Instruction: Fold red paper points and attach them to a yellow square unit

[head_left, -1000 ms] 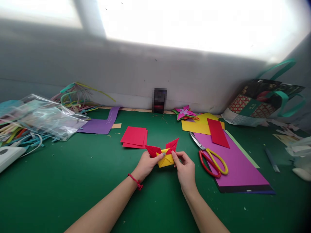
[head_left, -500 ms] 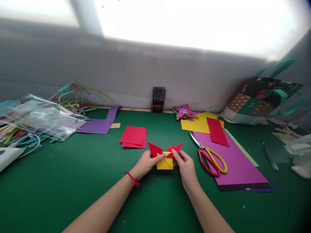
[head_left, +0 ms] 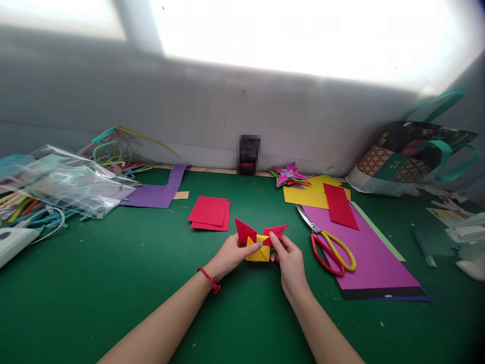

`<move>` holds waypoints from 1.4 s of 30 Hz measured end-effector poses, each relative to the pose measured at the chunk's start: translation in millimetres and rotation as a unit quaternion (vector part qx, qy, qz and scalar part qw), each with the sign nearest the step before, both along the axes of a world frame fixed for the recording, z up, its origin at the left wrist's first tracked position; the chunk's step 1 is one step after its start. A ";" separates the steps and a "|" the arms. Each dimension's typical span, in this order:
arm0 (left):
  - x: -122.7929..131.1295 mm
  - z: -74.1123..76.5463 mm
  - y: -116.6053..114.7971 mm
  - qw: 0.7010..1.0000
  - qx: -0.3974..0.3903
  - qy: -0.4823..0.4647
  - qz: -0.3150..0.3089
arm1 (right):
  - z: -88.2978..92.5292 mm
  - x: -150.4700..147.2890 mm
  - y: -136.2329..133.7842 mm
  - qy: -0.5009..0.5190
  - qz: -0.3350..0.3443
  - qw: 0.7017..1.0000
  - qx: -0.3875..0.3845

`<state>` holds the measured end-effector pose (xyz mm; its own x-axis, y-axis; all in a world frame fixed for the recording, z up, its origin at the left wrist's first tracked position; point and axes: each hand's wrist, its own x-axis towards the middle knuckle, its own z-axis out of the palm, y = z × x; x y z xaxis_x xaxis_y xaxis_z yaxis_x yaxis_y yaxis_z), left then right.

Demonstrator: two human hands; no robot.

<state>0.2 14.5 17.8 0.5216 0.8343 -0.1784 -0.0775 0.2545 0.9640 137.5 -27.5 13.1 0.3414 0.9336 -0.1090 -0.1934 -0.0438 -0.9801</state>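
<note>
both hands meet over the middle of the green table (head_left: 113, 283), just above its surface. the left hand (head_left: 231, 255) grips the folded paper piece (head_left: 259, 241) from the left, thumb pressed on the yellow body, the other fingers curled under it. the right hand (head_left: 290, 263) pinches it from the right, thumb and forefinger closed on the base of the red point on that side. the piece has a yellow square middle with two red triangular points sticking up and outward, one on each side. whether it rests on the table or is held a little above it, i cannot tell. a red bracelet (head_left: 210, 279) sits on the left wrist.

just beyond the hands lies a small stack of red paper squares (head_left: 209, 212). to the right, near the right hand, red and yellow scissors (head_left: 329, 245) lie open across the edge of a purple sheet (head_left: 364, 258). a red strip (head_left: 340, 206) overlaps that sheet and a yellow sheet (head_left: 306, 194) behind it. a pink paper star (head_left: 288, 175) lies by the wall. a patterned shopping bag (head_left: 409, 159) with teal handles lies on its side at the far right.

on the left, well apart from the hands, are a purple paper strip (head_left: 159, 194), a clear plastic bag (head_left: 71, 182) and a heap of coloured straws (head_left: 117, 151).
</note>
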 end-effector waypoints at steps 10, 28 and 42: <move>-6.9 1.2 1.1 0.999 -0.020 0.026 -0.027 | 0.2 16.7 5.3 -0.006 0.086 0.995 -0.042; -5.2 -0.2 0.9 0.998 -0.014 0.007 -0.063 | -5.5 -0.1 0.2 0.000 0.003 1.000 0.030; 2.0 -0.9 -6.2 0.999 -0.009 -0.031 -0.021 | 0.9 -4.8 -2.5 -0.023 0.040 0.998 0.033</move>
